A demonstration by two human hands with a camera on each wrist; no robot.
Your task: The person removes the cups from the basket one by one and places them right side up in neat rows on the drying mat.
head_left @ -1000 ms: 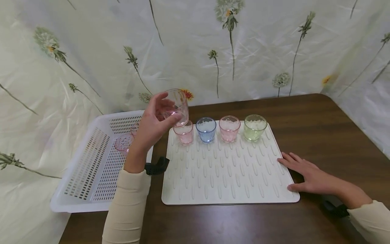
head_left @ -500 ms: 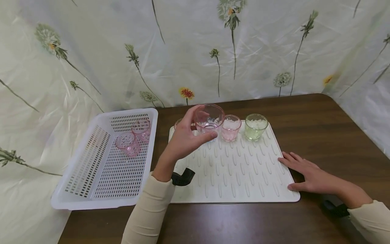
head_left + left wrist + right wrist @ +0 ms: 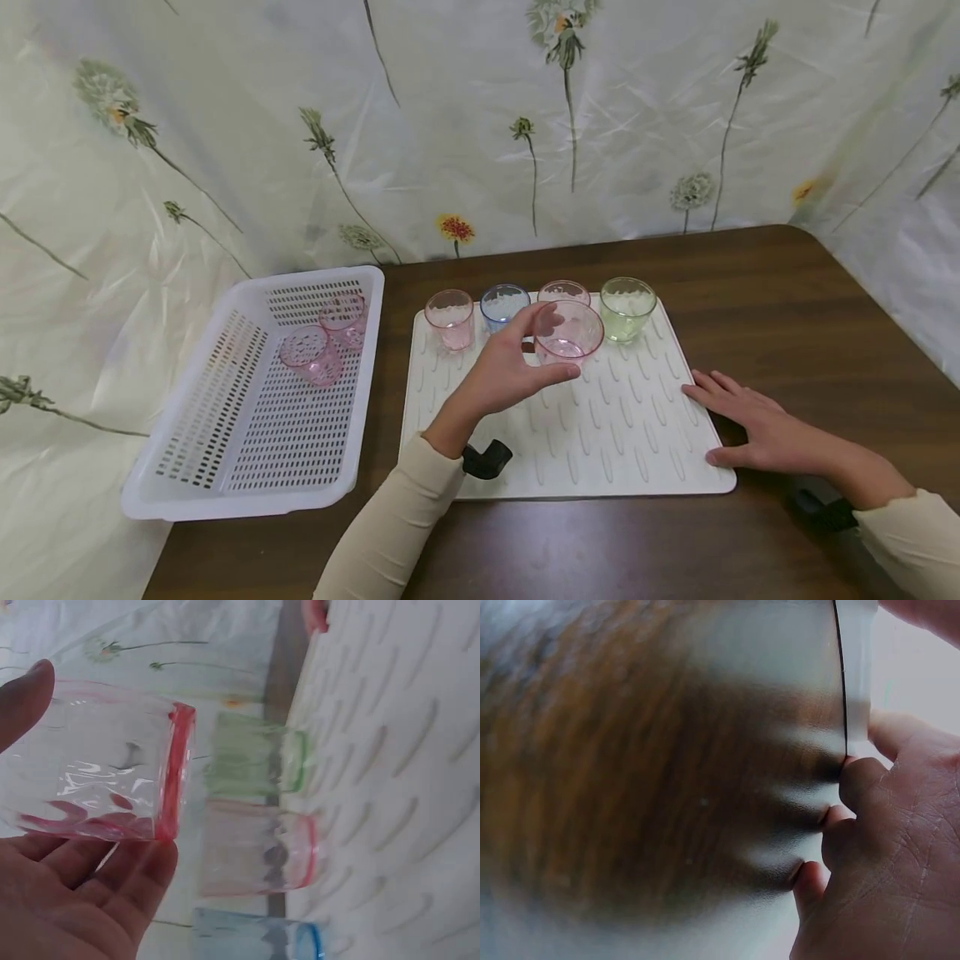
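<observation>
My left hand (image 3: 510, 367) holds a clear pink-tinted drinking glass (image 3: 568, 332) over the back part of a white ridged drying mat (image 3: 600, 433). Its thumb is on one side of the glass and its fingers on the other, as the left wrist view shows. Behind the held glass, a row along the mat's back edge has a pink glass (image 3: 452, 321), a blue glass (image 3: 504, 302), a second pink glass (image 3: 564, 289) and a green glass (image 3: 627, 310). My right hand (image 3: 757, 429) lies with fingers spread at the mat's right edge, fingertips on the dark table (image 3: 667, 787).
To the left stands a white perforated plastic basket (image 3: 356, 433). Inside it, two pink glasses (image 3: 311, 357) lean near the back right corner. A floral sheet (image 3: 465, 125) hangs behind the brown wooden table (image 3: 795, 317).
My left hand has carried the glass rightward and down, from above the left end of the row to in front of the second pink glass. The right hand stays put.
</observation>
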